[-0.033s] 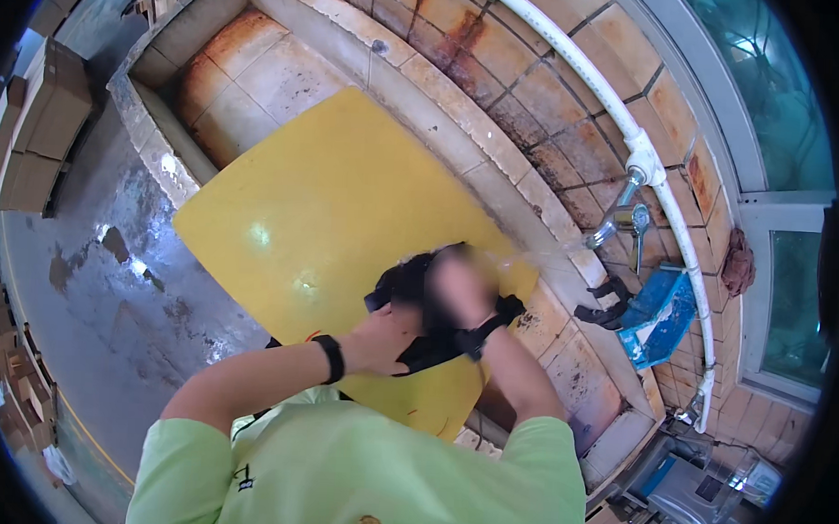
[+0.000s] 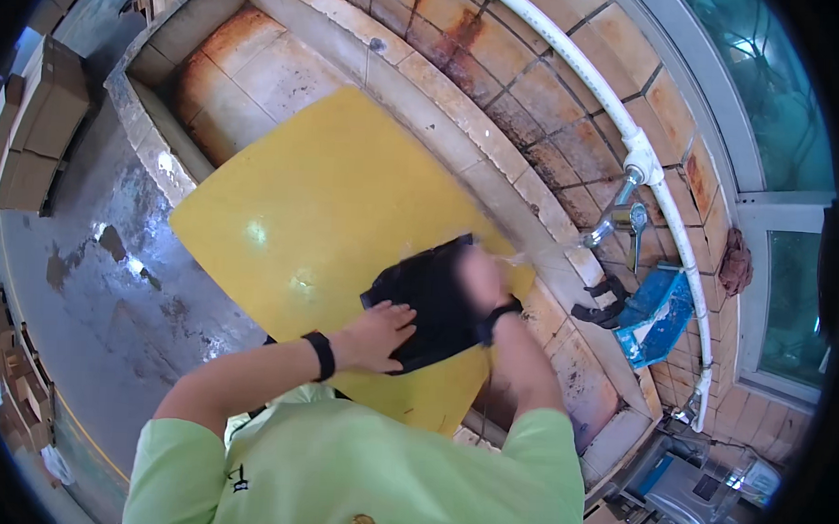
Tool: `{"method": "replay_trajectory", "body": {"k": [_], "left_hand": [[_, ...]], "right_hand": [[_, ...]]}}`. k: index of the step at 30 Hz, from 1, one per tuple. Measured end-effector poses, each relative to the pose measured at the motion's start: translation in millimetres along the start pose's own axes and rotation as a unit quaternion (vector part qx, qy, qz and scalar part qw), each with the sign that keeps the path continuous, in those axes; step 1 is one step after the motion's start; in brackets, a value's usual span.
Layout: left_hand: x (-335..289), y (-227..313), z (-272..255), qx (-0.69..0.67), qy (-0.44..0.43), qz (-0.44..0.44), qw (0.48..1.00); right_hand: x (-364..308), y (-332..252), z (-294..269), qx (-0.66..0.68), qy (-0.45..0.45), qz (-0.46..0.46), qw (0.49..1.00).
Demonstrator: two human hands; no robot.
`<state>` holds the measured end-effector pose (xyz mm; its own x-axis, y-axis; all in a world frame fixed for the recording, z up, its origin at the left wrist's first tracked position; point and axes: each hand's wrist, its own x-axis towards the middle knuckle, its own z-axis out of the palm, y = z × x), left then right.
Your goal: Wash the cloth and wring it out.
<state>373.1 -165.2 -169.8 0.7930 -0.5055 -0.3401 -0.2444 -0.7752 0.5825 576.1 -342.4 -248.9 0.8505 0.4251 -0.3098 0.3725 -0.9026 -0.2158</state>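
Note:
A black cloth [image 2: 424, 306] lies spread on a smooth yellow board [image 2: 291, 191], its far edge turned up near my right hand. My left hand [image 2: 379, 337] rests on the cloth's lower left part, fingers stretched out and lying flat. At the cloth's right end is my right hand [image 2: 482, 282], smeared by motion, so its fingers and any grip on the fabric do not show. Both wrists wear black bands.
Under the board runs a tiled trough [image 2: 140, 123] with rust stains. To the right are a metal tap [image 2: 618, 214] on a white pipe [image 2: 564, 58], a blue holder [image 2: 656, 319] and a black strap-like item [image 2: 605, 303]. Cardboard boxes [image 2: 46, 133] stand at the far left.
The cloth was bunched and crumpled under both hands; now it lies flatter and wider. My right hand has shifted slightly to the right, and my left hand stays on the lower left part.

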Motion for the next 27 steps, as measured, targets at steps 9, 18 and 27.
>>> {"method": "replay_trajectory", "body": {"k": [9, 18, 27], "left_hand": [[-11, -6, -24, -0.028, -0.12, -0.03, 0.992], [-10, -4, -16, 0.035, -0.111, -0.014, 0.993], [-13, -7, -23, 0.076, -0.054, -0.014, 0.996]], "right_hand": [[-67, -94, -14, 0.159, -0.128, -0.253, 0.946], [-42, -71, -21, 0.068, -0.121, -0.18, 0.974], [41, 51, -2, 0.031, -0.1, -0.042, 0.994]]}}
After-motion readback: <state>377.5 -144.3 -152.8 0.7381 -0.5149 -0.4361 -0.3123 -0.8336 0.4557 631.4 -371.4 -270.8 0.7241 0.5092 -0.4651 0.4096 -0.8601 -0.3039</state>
